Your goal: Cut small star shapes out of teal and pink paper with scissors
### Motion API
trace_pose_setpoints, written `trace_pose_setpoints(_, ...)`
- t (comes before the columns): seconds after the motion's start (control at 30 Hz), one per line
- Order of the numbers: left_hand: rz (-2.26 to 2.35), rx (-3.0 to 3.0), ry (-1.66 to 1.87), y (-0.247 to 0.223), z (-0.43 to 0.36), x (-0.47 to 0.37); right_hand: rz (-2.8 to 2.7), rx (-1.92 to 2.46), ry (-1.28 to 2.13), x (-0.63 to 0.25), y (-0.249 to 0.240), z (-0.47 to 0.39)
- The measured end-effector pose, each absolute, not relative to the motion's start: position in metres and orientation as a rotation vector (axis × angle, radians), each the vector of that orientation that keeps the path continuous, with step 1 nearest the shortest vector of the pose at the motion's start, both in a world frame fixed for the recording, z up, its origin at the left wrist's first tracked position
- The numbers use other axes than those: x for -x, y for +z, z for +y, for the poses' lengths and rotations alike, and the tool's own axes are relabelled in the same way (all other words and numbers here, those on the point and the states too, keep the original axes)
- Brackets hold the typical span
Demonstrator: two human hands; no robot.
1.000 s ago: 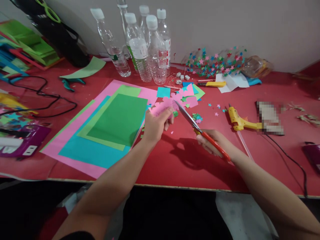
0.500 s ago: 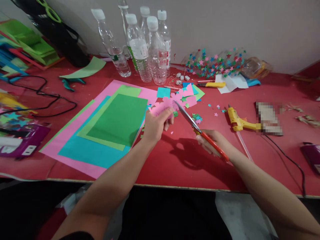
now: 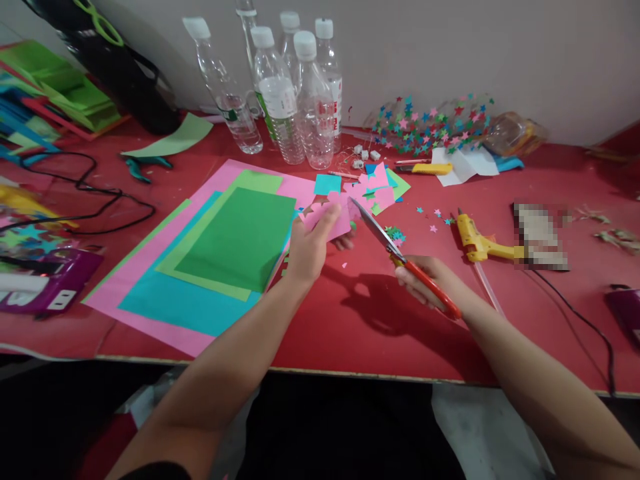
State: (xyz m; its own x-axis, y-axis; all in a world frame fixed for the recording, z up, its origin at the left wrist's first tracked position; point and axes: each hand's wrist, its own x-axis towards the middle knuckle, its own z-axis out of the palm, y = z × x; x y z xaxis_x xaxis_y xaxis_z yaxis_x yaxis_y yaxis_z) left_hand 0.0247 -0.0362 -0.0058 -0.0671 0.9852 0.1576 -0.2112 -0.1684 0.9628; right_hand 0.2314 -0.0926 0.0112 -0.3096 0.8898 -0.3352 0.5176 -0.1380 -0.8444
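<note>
My left hand (image 3: pixel 311 248) pinches a piece of pink paper (image 3: pixel 336 223) between thumb and fingers, above the table. Notches run along the paper's upper edge. My right hand (image 3: pixel 425 280) is wrapped round the handles of red-handled scissors (image 3: pixel 380 233). Their blades point up and left, with the tips at the right end of the pink paper; whether they touch it I cannot tell. Behind the tips lie pink paper scraps (image 3: pixel 377 193), beside a small blue paper square (image 3: pixel 327 185). Small cut stars (image 3: pixel 395 235) lie in a heap behind the blades.
Coloured paper sheets (image 3: pixel 235 240) are stacked left of my left hand. Several plastic bottles (image 3: pixel 280 100) stand against the wall. A yellow glue gun (image 3: pixel 473 240) lies at the right, its cord trailing forward. A yellow utility knife (image 3: pixel 425 169) and teal pliers (image 3: pixel 140 167) lie farther back.
The pink paper has turned in my left hand and its drawn lines no longer show. My left fingers have loosened and spread beneath it. The scissors have shifted slightly right.
</note>
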Motion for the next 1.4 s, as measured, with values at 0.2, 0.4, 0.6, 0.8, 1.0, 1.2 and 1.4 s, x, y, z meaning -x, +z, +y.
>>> trace_pose_setpoints(0.2,0.957,-1.081,1.584,-0.006,-0.029,-0.021,-1.713,1.520,1.581,-0.234,0.013,-0.091)
trace_pose_setpoints(0.4,0.874,-1.065,1.432,-0.008,-0.033,-0.025,-1.703,1.470,1.610,-0.233,0.014,-0.091)
trace_pose_setpoints(0.6,0.954,-1.155,1.480,-0.011,-0.037,-0.028,-1.721,1.521,1.622,-0.230,0.011,-0.093)
trace_pose_setpoints(0.8,0.934,-1.131,1.509,-0.014,-0.038,-0.030,-1.677,1.492,1.654,-0.223,0.004,-0.098)
trace_pose_setpoints(1.0,0.899,-1.110,1.518,-0.018,-0.039,-0.032,-1.628,1.553,1.648,-0.214,0.002,-0.103)
trace_pose_setpoints(1.2,0.932,-1.112,1.498,-0.018,-0.038,-0.032,-1.595,1.621,1.617,-0.210,0.006,-0.106)
trace_pose_setpoints(1.4,0.881,-1.107,1.494,-0.017,-0.039,-0.033,-1.572,1.576,1.636,-0.210,0.003,-0.107)
